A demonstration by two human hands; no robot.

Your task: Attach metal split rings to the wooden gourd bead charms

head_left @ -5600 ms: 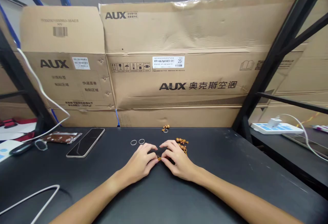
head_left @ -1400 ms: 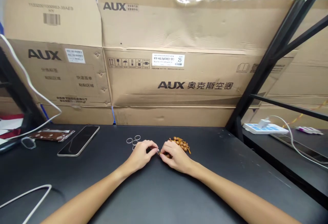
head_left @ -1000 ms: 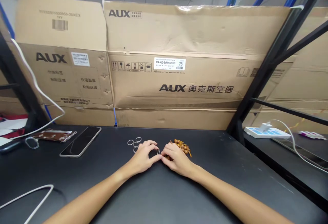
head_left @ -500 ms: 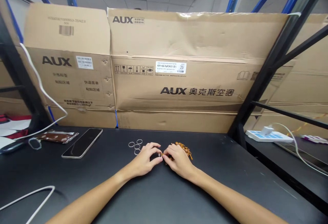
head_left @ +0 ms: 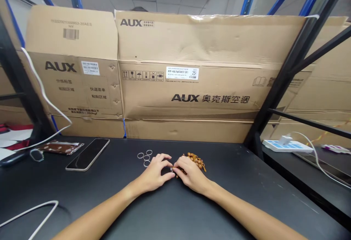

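Note:
My left hand (head_left: 155,173) is closed, pinching a silver metal ring (head_left: 171,169) between thumb and fingers. Right against it, my right hand (head_left: 192,172) has its fingertips together on a small brown beaded cord, mostly hidden by the fingers, at the ring's edge. Whether the cord passes through the ring I cannot tell. Behind my right hand lies a pile of brown beaded cords (head_left: 197,160), partly covered by that hand. Several loose silver rings (head_left: 140,156) rest flat on the black table (head_left: 153,210), just beyond my left hand.
A phone (head_left: 88,154) and a brown packet (head_left: 60,147) lie at the left, near a white cable (head_left: 45,93). Another white cable (head_left: 52,204) curves at the front left. Cardboard (head_left: 186,104) walls the back. A power strip (head_left: 287,145) lies to the right beyond a black frame bar.
Both hands stay close together at the same spot, with only slight finger shifts around the ring and the brown cord. The pile and loose rings remain in place.

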